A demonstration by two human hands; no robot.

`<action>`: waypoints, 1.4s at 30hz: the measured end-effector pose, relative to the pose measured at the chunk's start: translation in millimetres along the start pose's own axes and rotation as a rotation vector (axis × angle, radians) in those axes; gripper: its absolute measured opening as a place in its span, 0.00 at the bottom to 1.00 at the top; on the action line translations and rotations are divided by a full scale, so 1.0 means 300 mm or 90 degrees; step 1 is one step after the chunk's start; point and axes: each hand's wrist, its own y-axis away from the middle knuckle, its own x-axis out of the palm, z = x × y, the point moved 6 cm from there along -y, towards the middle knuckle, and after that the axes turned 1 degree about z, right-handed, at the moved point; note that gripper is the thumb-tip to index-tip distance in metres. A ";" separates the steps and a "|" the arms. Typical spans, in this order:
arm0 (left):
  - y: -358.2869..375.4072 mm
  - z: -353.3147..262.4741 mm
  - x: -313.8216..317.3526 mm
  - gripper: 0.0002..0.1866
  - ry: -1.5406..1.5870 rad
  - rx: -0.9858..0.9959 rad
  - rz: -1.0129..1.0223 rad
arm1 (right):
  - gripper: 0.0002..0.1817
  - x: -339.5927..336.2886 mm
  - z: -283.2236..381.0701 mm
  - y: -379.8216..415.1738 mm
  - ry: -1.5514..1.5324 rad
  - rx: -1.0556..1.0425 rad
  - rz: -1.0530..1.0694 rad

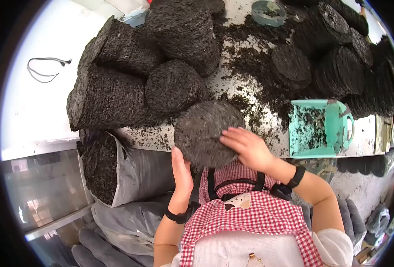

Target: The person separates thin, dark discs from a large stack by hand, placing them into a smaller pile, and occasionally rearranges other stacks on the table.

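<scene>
A round, dark cake of dried seaweed [206, 131] is tilted up between my hands at the table's front edge, slightly blurred. My left hand [181, 173] supports its lower left edge, fingers pointing upward. On its right side, the fingers of my right hand [247, 147] lie across the face; that thumb is hidden. Just behind it rests the round end of a stack of similar cakes [172, 85]. Dark loose flakes [255, 66] are strewn over the white table [41, 107].
A green dustpan [312, 153] with flakes sits at the right front edge. Other stacks [339, 71] stand at the back right, near a round clear container [268, 20]. A black cable [47, 59] lies at left. Filled plastic bags [139, 171] are below the table.
</scene>
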 end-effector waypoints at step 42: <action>0.017 0.152 -0.018 0.23 0.059 -0.231 0.023 | 0.36 0.039 -0.406 0.276 -0.151 0.415 -0.372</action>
